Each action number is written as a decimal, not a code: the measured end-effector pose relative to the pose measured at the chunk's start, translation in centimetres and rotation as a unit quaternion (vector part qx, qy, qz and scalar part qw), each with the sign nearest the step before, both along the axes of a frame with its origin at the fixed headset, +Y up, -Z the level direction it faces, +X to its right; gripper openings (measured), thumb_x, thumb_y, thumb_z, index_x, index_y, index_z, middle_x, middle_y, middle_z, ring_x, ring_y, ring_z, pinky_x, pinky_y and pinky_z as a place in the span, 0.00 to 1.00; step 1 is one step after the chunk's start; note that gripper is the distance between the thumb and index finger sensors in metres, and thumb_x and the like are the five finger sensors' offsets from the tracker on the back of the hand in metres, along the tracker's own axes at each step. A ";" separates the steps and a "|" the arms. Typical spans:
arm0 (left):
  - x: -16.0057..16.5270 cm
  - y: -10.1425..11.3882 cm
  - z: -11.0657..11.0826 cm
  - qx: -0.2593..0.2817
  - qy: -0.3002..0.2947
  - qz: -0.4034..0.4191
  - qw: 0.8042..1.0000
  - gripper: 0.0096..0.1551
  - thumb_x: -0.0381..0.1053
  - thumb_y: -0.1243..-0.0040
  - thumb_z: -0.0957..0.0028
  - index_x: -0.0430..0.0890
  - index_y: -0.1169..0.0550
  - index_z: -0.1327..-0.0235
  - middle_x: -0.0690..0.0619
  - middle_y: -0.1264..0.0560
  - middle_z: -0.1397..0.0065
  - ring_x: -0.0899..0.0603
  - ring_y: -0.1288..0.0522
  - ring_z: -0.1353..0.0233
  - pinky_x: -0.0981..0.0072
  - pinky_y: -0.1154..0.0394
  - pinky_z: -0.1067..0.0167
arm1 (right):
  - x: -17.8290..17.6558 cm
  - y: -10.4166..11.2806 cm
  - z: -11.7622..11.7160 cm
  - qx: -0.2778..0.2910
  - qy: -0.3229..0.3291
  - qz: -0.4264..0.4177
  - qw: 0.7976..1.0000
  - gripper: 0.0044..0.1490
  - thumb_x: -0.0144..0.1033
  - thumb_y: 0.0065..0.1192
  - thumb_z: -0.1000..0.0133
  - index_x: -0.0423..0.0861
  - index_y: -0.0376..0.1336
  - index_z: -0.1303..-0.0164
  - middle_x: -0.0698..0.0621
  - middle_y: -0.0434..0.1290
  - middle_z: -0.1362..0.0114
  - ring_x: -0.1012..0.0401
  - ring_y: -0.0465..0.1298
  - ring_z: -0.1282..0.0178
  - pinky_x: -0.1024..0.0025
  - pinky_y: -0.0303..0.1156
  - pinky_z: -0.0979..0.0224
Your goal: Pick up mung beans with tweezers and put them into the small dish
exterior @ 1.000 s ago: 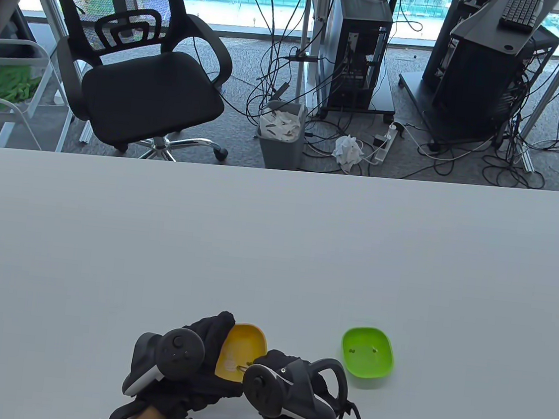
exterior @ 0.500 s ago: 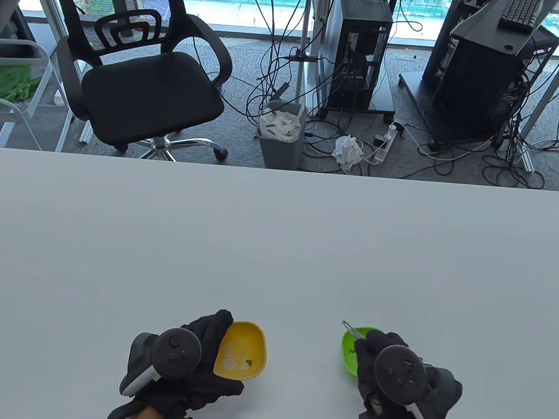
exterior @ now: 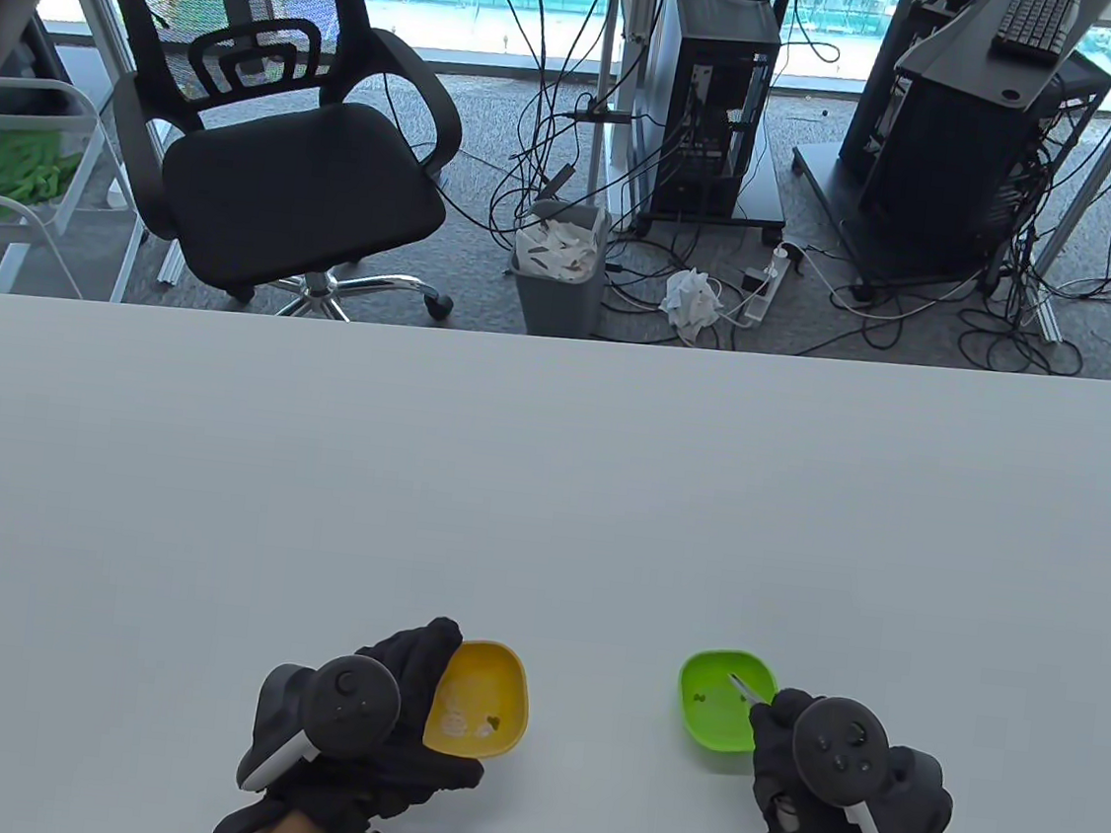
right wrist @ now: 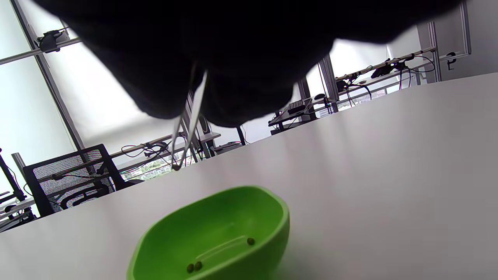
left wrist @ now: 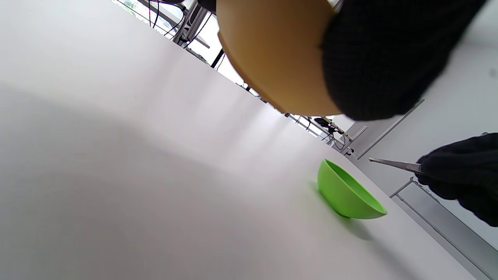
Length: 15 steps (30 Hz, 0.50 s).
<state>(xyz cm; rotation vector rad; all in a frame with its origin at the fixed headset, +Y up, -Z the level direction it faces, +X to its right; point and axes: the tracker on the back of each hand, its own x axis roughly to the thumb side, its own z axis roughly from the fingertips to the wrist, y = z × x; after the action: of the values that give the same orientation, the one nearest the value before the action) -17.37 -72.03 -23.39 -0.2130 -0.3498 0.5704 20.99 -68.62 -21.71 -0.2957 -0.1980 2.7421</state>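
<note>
Over the green dish [right wrist: 218, 229], where three mung beans [right wrist: 194, 266] already lie, another bean is held in tweezers [right wrist: 186, 128] pinched by the right hand [exterior: 835, 773], while a few remain in the yellow dish [exterior: 481, 701] gripped by the left hand [exterior: 365, 714] on the desk [exterior: 547, 495].

Beans in yellow dish [exterior: 487, 692] too small to count.

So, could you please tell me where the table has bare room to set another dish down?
The table is bare beyond both dishes to its far edge, and between the yellow dish and green dish. It's crowded at the near edge around the left hand and right hand.
</note>
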 end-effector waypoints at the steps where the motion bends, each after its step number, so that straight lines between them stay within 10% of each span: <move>1: 0.0 0.0 0.0 0.000 0.000 0.000 1.000 0.76 0.68 0.22 0.63 0.45 0.57 0.17 0.44 0.51 0.14 0.30 0.51 0.14 0.28 0.57 0.24 | 0.0 0.0 0.0 0.001 -0.001 0.001 1.000 0.21 0.39 0.74 0.49 0.37 0.79 0.56 0.41 0.82 0.58 0.65 0.79 0.73 0.70 0.80 0.69; 15: -0.1 0.0 0.1 0.000 -0.001 -0.002 1.000 0.76 0.68 0.22 0.63 0.45 0.56 0.17 0.44 0.51 0.14 0.30 0.51 0.14 0.29 0.56 0.24 | -0.1 -0.1 0.2 -0.009 -0.002 -0.004 1.000 0.22 0.40 0.74 0.48 0.37 0.79 0.55 0.41 0.82 0.58 0.65 0.79 0.72 0.70 0.80 0.69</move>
<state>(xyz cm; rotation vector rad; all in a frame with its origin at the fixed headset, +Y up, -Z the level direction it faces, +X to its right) -17.43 -72.03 -23.29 -0.2134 -0.3507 0.5669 20.85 -68.72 -21.47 -0.3065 -0.1737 2.7369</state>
